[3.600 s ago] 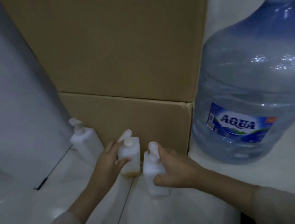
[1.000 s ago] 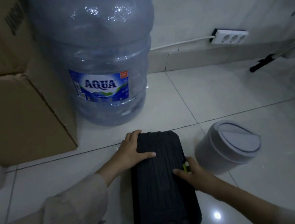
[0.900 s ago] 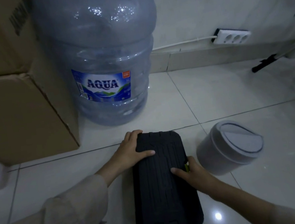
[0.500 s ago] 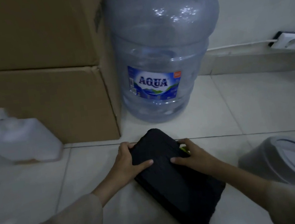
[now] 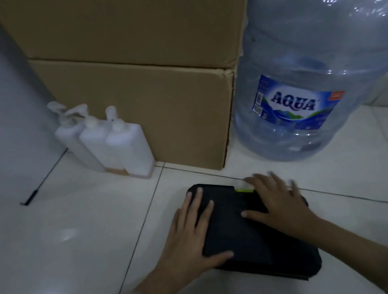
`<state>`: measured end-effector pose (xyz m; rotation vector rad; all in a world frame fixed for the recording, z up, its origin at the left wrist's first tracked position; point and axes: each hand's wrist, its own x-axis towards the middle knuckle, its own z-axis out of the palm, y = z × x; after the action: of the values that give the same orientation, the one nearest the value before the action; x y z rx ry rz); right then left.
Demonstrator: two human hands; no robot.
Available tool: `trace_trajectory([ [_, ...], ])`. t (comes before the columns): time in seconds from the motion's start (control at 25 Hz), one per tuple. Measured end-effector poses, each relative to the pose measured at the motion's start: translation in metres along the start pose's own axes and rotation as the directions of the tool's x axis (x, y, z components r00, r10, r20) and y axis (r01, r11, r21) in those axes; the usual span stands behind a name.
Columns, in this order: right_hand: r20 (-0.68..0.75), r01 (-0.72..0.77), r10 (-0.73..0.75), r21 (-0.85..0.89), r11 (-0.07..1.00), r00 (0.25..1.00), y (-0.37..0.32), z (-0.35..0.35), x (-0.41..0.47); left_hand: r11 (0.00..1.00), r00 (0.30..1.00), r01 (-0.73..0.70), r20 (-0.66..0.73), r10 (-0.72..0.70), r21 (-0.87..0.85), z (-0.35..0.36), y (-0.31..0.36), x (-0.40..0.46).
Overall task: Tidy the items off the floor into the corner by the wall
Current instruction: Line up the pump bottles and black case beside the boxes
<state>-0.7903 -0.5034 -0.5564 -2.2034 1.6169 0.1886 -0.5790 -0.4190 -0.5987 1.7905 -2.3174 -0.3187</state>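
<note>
Bottles stand tidied by boxes; flat left hand and right hand press the unplaced case.

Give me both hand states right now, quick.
Left hand: open, fingers straight, pressing flat on the flat black ribbed plastic case.
Right hand: open, fingers spread on the same case; slightly blurred.

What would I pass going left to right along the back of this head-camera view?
Three white pump bottles → stacked cardboard boxes → big Aqua water jug.
</note>
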Motion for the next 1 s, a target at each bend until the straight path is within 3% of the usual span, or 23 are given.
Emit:
trace_trajectory([
  [0.08,0.022,-0.218,0.217,0.137,0.966,0.976,0.026,0.006,-0.018,0.982,0.991,-0.132,0.054,0.126,0.137,0.002,-0.001,0.001],
  [0.12,0.076,-0.325,0.317,0.295,0.899,0.945,0.037,0.006,-0.025,0.971,0.984,-0.17,0.075,0.159,0.169,0.003,-0.001,0.001],
  [0.2,0.24,-0.472,0.425,0.635,0.611,0.873,0.045,0.006,-0.032,0.963,0.983,-0.179,0.087,0.164,0.201,0.004,-0.002,0.003],
  [0.24,0.32,-0.51,0.421,0.706,0.491,0.849,0.044,0.006,-0.033,0.964,0.984,-0.167,0.091,0.151,0.209,0.004,-0.003,0.004],
  [0.28,0.373,-0.531,0.395,0.717,0.452,0.839,0.041,0.007,-0.032,0.963,0.986,-0.155,0.096,0.137,0.218,0.004,-0.004,0.005],
  [0.44,0.326,-0.448,0.322,0.771,0.454,0.889,0.029,0.0,-0.012,0.965,0.991,-0.129,0.055,0.12,0.228,0.0,-0.025,0.014],
  [0.76,0.21,-0.236,0.114,0.916,0.325,0.971,-0.016,0.003,0.026,0.958,0.994,-0.003,0.108,-0.029,0.285,-0.032,-0.093,0.032],
  [1.0,0.151,-0.122,-0.053,0.924,0.361,0.987,-0.031,0.005,0.025,0.958,0.996,0.019,0.076,-0.043,0.286,-0.038,-0.116,0.026],
])
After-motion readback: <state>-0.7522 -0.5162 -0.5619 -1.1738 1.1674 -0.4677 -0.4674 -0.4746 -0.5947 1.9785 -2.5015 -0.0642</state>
